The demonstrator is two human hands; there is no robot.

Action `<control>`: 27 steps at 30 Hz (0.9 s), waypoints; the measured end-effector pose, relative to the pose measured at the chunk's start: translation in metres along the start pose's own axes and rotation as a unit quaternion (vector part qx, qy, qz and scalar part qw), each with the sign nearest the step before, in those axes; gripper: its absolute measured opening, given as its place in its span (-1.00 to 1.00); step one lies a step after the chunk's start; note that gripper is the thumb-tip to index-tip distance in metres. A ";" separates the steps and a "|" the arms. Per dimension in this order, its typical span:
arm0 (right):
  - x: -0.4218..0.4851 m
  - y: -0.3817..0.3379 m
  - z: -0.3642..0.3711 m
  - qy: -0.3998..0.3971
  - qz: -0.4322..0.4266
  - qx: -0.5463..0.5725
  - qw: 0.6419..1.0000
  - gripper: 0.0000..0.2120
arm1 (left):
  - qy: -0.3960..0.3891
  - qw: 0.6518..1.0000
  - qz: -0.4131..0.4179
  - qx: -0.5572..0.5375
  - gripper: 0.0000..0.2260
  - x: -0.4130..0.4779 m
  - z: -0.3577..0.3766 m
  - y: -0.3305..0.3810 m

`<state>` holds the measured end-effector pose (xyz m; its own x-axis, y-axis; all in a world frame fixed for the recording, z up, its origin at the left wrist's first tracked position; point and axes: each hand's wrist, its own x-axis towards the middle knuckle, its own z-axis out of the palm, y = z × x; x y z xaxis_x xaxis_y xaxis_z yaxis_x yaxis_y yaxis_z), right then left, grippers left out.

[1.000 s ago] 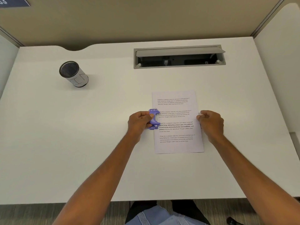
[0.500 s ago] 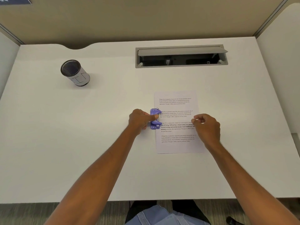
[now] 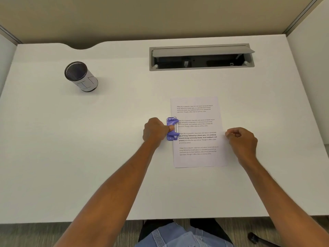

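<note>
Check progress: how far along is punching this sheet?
Done: purple hole punch seated on left edge of the sheet. In hand: left hand grips it, thumb on the lever; right hand curled at the right edge. Left: holes hidden under it, unconfirmed; punch not yet removed.

sheet (image 3: 197, 129) left edge: under hole punch (image 3: 171, 122) | right hand (image 3: 242, 141) fingertips: hidden, grip on sheet unclear

Desk (image 3: 89, 139) fills the frame. Sheet of paper (image 3: 197, 157) lies flat right of centre. Hole punch (image 3: 171, 136) sits on the paper's left edge, mid-height, with the left hand (image 3: 154, 130) just left of it, gripping it. Right hand (image 3: 242, 141) is at the paper's right edge. Pen cup (image 3: 81, 77) stands upper left, well apart. Cable slot (image 3: 201, 57) is set in the desk upper right, behind the paper.
</note>
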<state>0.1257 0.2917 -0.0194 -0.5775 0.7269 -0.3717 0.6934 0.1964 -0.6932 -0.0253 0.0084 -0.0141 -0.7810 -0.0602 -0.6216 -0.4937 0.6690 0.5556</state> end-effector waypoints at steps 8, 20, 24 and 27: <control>0.002 -0.003 0.004 -0.013 -0.003 0.009 1.000 -0.91 | 0.019 1.000 -0.006 0.014 -0.60 0.000 0.002 0.002; -0.004 -0.008 -0.002 -0.012 -0.022 0.014 1.000 -0.95 | -0.025 0.998 -0.009 -0.052 -0.59 -0.008 -0.007 0.010; -0.009 -0.010 -0.005 -0.014 -0.024 0.015 0.999 -0.95 | -0.033 0.997 -0.004 -0.063 -0.57 -0.013 -0.009 0.016; -0.014 -0.011 -0.008 -0.014 -0.024 0.014 1.000 -0.92 | -0.013 0.998 0.016 -0.056 -0.57 -0.022 -0.007 0.017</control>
<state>0.1294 0.2845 -0.0015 -0.6222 0.6977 -0.3551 0.6527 0.2119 -0.7274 -0.0189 0.0160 0.0133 -0.7878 -0.0197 -0.6156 -0.5091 0.5834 0.6329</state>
